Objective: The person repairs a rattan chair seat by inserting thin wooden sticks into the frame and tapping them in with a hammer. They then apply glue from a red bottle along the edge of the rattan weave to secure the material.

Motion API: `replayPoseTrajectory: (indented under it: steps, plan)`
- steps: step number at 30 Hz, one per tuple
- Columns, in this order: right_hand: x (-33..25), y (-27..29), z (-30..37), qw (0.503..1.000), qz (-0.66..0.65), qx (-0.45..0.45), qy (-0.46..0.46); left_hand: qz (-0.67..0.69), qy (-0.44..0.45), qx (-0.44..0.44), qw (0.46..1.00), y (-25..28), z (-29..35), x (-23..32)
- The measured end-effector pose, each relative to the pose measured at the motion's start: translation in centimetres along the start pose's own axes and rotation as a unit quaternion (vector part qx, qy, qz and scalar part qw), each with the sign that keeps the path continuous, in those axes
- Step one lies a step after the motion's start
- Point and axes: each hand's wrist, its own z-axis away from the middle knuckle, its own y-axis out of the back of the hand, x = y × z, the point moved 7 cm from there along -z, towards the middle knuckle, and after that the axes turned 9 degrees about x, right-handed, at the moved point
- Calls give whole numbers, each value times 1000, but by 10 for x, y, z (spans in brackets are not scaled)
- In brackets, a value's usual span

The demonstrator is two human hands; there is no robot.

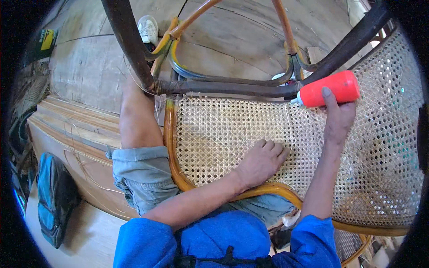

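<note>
My right hand [339,117] is wrapped round a red squeeze bottle [342,88], its thumb across the side. The bottle lies tilted nearly flat, with its pale nozzle pointing left just by the dark rail [228,88] of a rattan chair frame. Below the rail stretches woven cane webbing [214,129], edged by a bent brown rattan pole [171,147]. On this webbing my left hand [263,161] rests with curled fingers, knuckles up. Whatever may be under those fingers is hidden. Cane strand ends stick up along the webbing's far edge, beside the rail.
A larger cane panel [380,147] rises on the right. Dark chair legs [127,42] and curved rattan braces [196,76] stand ahead on the wooden floor [85,62]. Stacked boards [80,129] with loose cane strands, a teal backpack [51,201] and a dark container [44,42] are at left.
</note>
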Motion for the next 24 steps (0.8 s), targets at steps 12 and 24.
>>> replayPoseTrajectory:
  steps: [12, 24]
  plan:
    - [5, -35, -16, 987, 135, -74, 50, 27, -79, 62, 995, -4, 0, 16]
    - [22, -51, -9, 967, 214, -104, 87, 44, -77, 87, 992, -6, -2, 13]
